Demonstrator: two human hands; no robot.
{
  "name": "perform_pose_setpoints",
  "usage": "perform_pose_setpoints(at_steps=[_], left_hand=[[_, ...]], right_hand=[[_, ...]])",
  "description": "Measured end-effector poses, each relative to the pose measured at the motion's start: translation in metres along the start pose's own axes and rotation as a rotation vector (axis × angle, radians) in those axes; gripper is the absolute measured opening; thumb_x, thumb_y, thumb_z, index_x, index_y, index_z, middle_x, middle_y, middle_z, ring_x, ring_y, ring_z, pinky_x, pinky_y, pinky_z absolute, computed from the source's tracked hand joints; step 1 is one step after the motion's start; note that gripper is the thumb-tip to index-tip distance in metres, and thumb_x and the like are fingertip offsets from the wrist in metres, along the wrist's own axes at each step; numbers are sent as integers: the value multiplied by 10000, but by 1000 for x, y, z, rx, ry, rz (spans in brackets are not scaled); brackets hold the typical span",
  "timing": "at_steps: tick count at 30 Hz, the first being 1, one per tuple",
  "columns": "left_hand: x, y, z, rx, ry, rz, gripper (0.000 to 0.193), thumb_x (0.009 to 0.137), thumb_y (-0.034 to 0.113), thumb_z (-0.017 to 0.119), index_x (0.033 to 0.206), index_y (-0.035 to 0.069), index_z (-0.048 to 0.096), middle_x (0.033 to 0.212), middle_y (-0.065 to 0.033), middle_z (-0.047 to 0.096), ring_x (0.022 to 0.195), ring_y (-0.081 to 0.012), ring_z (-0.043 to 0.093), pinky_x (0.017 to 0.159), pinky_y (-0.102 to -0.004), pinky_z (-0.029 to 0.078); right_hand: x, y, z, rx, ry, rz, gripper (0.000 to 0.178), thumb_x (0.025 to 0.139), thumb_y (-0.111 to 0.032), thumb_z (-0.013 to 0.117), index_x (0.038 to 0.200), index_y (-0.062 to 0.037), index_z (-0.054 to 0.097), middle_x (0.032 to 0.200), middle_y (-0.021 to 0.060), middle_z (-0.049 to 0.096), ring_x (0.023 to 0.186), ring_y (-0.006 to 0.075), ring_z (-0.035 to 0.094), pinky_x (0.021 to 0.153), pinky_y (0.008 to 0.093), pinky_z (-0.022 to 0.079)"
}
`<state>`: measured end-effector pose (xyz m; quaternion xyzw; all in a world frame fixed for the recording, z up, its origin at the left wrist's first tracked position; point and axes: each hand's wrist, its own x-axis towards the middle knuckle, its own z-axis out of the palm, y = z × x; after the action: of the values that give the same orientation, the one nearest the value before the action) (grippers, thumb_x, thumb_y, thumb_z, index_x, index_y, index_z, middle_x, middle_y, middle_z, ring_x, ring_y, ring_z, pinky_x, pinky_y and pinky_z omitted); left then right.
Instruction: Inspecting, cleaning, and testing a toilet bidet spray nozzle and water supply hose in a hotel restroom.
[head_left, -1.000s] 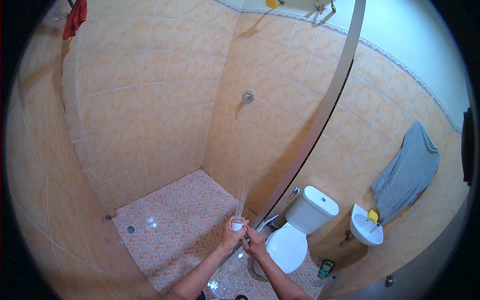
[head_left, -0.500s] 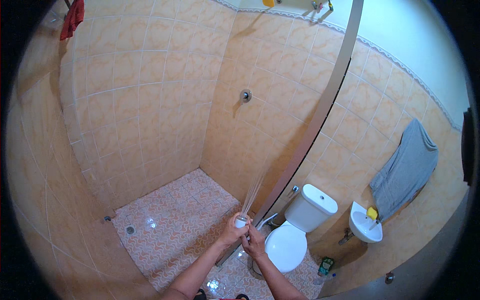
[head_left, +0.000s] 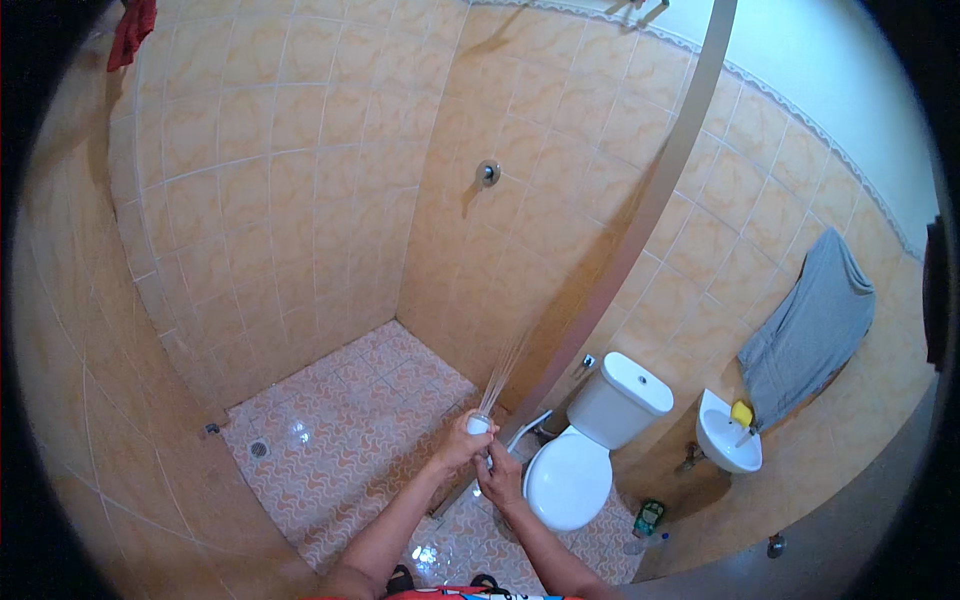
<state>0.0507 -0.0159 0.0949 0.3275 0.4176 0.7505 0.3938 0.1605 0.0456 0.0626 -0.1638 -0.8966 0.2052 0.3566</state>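
Note:
In front of me, my left hand [head_left: 459, 443] is wrapped round a white hand sprayer [head_left: 479, 425]. Thin pale streams of water [head_left: 497, 380] fan up from its head toward the tiled wall. Just right of it, my right hand [head_left: 501, 479] is closed, touching the left, with a small light part showing between its fingers that looks like the sprayer's handle. A white hose [head_left: 527, 428] shows beside the toilet, its lower run hidden behind my right hand.
A white toilet [head_left: 570, 482] stands to my right, past a partition edge [head_left: 606, 290]. Beyond are a small sink [head_left: 727, 448] with a yellow item [head_left: 741, 413], a grey towel [head_left: 812, 325] and a green bottle [head_left: 648, 517]. A floor drain [head_left: 259, 449] lies at left.
The view has tipped slightly downward, so fixtures sit a little higher in it. Both hands keep their hold and the streams still flow.

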Motion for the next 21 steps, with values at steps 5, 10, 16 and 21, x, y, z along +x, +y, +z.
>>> perform_pose_setpoints(at_steps=[5, 10, 16, 21], left_hand=[[9, -14, -9, 109, 122, -181, 173, 699, 72, 583, 860, 64, 521, 796, -39, 573, 740, -125, 546, 604, -264, 445], [11, -23, -13, 109, 206, -340, 137, 684, 125, 593, 798, 77, 533, 709, -15, 562, 601, -116, 532, 461, -259, 404], [17, -47, -24, -45, 194, -365, 78, 680, 144, 568, 682, 84, 519, 560, 0, 492, 473, -100, 479, 373, -226, 355], [15, -60, -29, -130, 251, -439, 113, 702, 190, 586, 700, 91, 531, 579, 0, 513, 472, -101, 481, 388, -220, 358]], right_hand=[[-1, -5, 7, 82, -74, 186, 420, 747, -207, 573, 1123, -69, 445, 834, 169, 562, 726, 313, 567, 613, 376, 452], [-9, -1, 14, 89, -149, 281, 448, 771, -259, 549, 1150, -67, 405, 768, 178, 566, 695, 340, 561, 599, 398, 428], [-10, 4, 19, 105, -314, 459, 540, 774, -319, 541, 1249, -152, 345, 762, 193, 570, 706, 350, 563, 628, 411, 424], [-17, 13, 26, 113, -331, 465, 530, 774, -324, 539, 1243, -158, 358, 756, 190, 574, 709, 346, 567, 629, 410, 427]])
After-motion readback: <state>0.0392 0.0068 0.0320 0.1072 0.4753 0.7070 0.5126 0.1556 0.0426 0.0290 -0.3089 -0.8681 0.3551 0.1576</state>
